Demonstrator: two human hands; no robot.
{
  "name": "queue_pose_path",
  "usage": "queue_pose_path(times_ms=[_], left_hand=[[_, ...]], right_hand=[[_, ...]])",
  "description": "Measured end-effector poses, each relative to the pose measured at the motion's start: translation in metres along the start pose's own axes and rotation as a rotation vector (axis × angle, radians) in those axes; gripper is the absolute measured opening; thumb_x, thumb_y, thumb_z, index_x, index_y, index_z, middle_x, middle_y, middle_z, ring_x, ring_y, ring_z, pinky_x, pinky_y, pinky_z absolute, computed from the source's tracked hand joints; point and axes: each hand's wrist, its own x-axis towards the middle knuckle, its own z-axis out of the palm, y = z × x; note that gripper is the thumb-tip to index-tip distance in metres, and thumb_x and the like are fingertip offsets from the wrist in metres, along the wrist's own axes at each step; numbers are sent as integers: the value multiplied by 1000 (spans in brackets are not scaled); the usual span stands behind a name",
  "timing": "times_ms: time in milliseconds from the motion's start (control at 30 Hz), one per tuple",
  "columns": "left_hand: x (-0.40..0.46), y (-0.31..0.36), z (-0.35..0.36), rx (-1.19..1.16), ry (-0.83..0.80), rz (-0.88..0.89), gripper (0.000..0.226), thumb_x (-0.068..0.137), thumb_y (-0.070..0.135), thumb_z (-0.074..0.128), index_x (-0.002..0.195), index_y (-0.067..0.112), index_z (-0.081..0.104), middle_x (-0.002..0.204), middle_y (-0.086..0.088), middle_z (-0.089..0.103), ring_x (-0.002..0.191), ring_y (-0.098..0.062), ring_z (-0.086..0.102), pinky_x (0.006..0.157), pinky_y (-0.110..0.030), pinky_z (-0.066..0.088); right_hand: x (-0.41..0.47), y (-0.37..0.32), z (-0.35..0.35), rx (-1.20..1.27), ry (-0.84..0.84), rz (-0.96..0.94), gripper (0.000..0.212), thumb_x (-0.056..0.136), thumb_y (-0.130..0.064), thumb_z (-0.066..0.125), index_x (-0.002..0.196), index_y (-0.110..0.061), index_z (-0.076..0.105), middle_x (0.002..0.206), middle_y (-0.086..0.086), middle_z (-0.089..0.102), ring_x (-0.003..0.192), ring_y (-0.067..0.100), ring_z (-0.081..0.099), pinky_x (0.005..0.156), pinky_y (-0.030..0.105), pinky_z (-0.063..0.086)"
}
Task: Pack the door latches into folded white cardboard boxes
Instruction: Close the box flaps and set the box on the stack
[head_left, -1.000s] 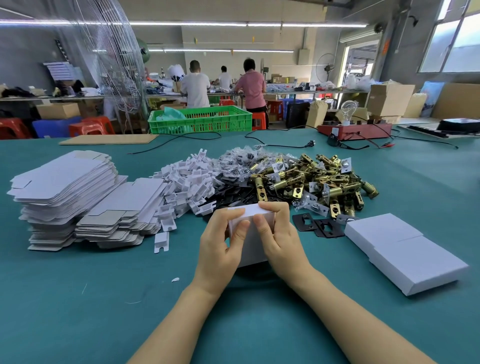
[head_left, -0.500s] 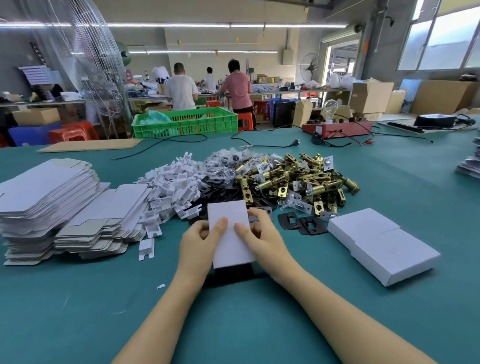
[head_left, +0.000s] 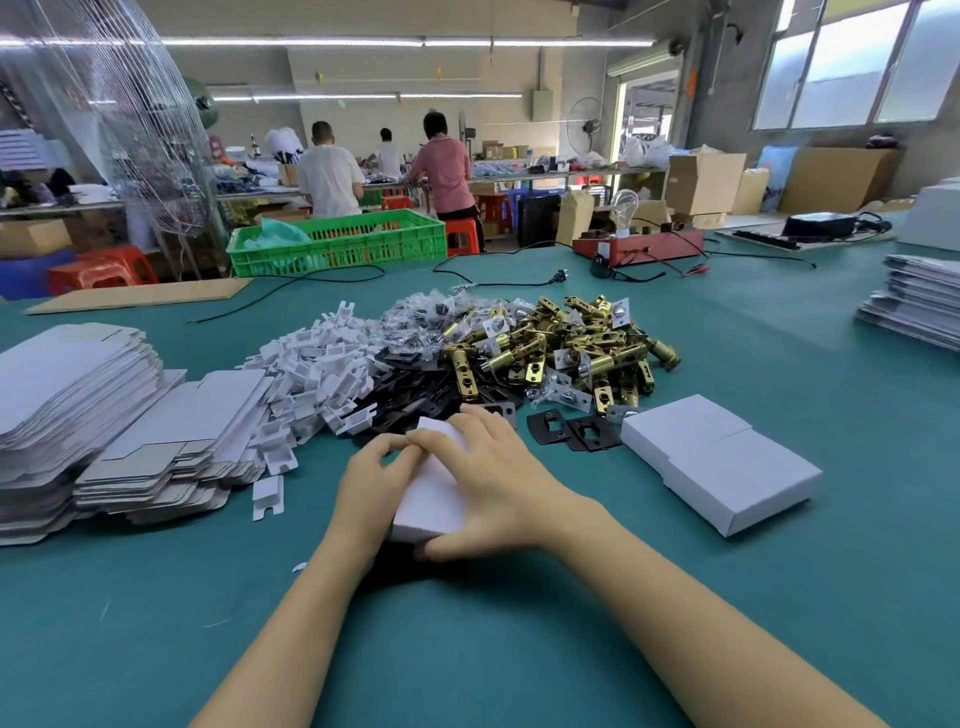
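Observation:
A small folded white cardboard box (head_left: 434, 501) lies on the green table in front of me, held between both hands. My left hand (head_left: 371, 483) grips its left side with fingers curled over the far top edge. My right hand (head_left: 498, 480) lies across its top and right side, thumb under the near corner. Behind it sits a heap of brass door latches (head_left: 566, 348), a pile of black strike plates (head_left: 415, 389), bagged screws (head_left: 441, 317) and white plastic inserts (head_left: 322, 369). Two closed white boxes (head_left: 719, 462) lie to the right.
Stacks of flat unfolded box blanks (head_left: 104, 421) fill the left. Two loose black plates (head_left: 571, 431) lie beside the right boxes. More flat stacks (head_left: 919, 301) sit far right. A green crate (head_left: 337, 244), cables and a red tester (head_left: 639, 244) stand at the back; people work beyond.
The box stood upright between my fingertips, then came down onto the table. My right hand has moved over its top and both hands now press around it.

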Motion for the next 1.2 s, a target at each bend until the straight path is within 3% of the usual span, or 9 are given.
queue_pose_path(times_ms=[133,233,300,467,567,733,1033,1100,1200], left_hand=[[-3,5,1,-72,-76,5,34,92,41,54,72,13,60,66,-1,58,66,-22,49,57,-32,36],[-3,8,-1,-225,-122,-118,41,101,45,45,91,13,69,74,-11,72,56,-21,64,47,-23,47],[-3,7,-2,-271,-128,-140,41,102,43,44,98,7,65,74,-13,71,55,-24,66,46,-26,52],[-4,3,2,-160,-199,-91,39,100,42,48,98,7,65,75,-7,74,60,-22,69,53,-24,55],[-4,2,4,-113,-198,-72,37,100,40,50,96,7,67,76,-6,74,60,-19,69,54,-23,56],[-4,2,5,-99,-181,-65,36,100,38,51,93,7,68,75,-5,74,58,-17,69,53,-21,55],[-4,2,5,-98,-174,-63,35,100,36,52,92,6,68,73,-3,74,58,-15,68,53,-20,55],[-5,1,5,-101,-175,-65,34,100,36,52,91,7,68,73,-3,73,58,-14,68,53,-20,54],[-5,1,5,-109,-173,-62,34,99,37,53,90,8,68,74,-4,73,58,-15,68,52,-20,54]], right_hand=[[2,-12,-17,-36,-67,108,104,61,-58,77,145,-36,19,117,10,41,107,30,38,93,42,39],[-4,-14,-49,42,-156,259,101,62,-64,74,143,-36,20,120,9,39,114,31,38,94,44,41],[-17,-11,-74,110,-177,368,97,61,-67,73,140,-38,25,117,4,38,114,27,39,91,41,43],[-104,8,-121,105,61,704,92,44,-76,64,125,-53,27,103,-7,37,102,19,41,72,32,41],[-159,21,-129,44,124,966,95,41,-75,61,126,-53,26,98,-6,34,102,20,36,74,34,39],[-197,47,-119,-64,-4,1187,105,51,-67,69,138,-44,16,98,1,28,100,25,29,79,37,38],[-184,78,-103,-39,-74,1212,105,55,-61,75,140,-31,22,105,5,31,100,25,25,79,37,34],[-184,78,-101,-31,-75,1211,111,54,-68,73,144,-32,19,112,7,35,113,30,30,84,39,37],[-182,75,-98,-75,-58,1210,117,55,-84,58,148,-30,13,139,12,33,134,34,23,104,49,33]])
